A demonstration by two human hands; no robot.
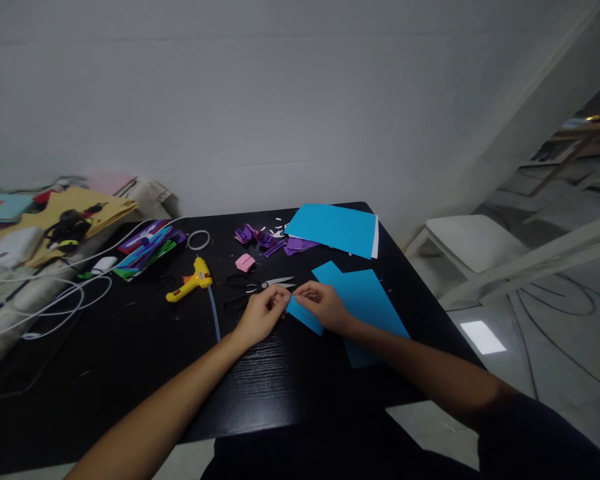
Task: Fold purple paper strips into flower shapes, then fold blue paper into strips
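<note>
Between my two hands is a small piece of blue paper point(306, 317), pinched along its upper left edge. My left hand point(266, 311) is closed on that edge, thumb against fingers. From the other side my right hand point(326, 305) grips the same edge with thumb and forefinger, covering part of the piece. Larger blue paper point(375, 300) lies flat under and beside my right wrist. Scissors with black handles point(275, 283) rest just beyond my left hand, blades pointing right. A folded pink paper piece point(245, 262) sits behind them.
A yellow glue gun point(196, 280) with a glue stick lies left of my hands. Purple paper scraps point(260, 237) and stacked blue sheets point(333, 229) are at the back. Coloured papers point(150, 247) and white cables point(80, 293) crowd the left. A white chair point(465, 243) stands right.
</note>
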